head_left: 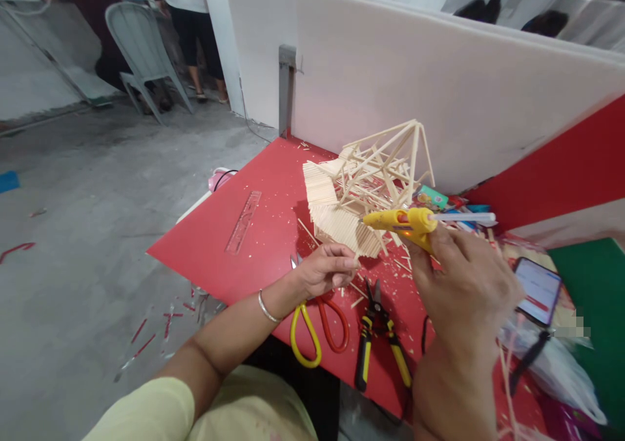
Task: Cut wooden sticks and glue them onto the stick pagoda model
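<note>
My right hand is wrapped around a yellow hot glue gun, with a clear glue stick poking out of its back end. The gun's nozzle points left, over a model built of pale wooden sticks. This model has flat ribbed panels and an open frame of sticks rising at the back. By its near edge, my left hand pinches a small wooden stick, mostly hidden by the fingers. Scissors with one yellow and one red handle lie under my left wrist. Beside them rest black-and-yellow cutting pliers, jaws apart.
A clear ruler lies on the red table, among wood scraps. At right are a phone, a plastic bag and a green surface. A white partition borders the back. Two people and a chair are beyond.
</note>
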Motion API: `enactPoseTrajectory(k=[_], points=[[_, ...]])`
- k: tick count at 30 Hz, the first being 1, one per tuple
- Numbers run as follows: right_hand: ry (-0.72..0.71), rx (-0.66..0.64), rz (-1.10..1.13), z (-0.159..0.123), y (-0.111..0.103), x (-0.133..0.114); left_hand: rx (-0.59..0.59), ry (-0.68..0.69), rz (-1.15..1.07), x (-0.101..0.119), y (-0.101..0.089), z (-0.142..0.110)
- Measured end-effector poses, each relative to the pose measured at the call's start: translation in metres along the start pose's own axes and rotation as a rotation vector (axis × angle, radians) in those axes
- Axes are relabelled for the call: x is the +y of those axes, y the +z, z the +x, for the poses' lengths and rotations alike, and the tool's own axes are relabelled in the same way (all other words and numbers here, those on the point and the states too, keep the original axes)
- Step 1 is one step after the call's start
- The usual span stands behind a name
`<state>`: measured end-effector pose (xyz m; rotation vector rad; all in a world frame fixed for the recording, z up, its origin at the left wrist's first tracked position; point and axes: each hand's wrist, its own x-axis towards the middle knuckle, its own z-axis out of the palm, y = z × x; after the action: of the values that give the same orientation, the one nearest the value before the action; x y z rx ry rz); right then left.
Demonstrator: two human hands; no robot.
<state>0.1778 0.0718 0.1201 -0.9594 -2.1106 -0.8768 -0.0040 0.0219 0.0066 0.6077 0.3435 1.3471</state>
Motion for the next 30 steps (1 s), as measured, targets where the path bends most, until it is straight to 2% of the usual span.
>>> enactPoseTrajectory(k=[17,30], points=[[0.027,-0.021,0.030,-0.0028,0.0015,0.0010,-0.020,0.004,0.011,-0.0018,-0.0018,-0.0004],[0.043,-0.059,0.062,-0.0049,0.0012,0.0013,0.023,-0.030,0.034,-0.0008,0.0012,0.0003]])
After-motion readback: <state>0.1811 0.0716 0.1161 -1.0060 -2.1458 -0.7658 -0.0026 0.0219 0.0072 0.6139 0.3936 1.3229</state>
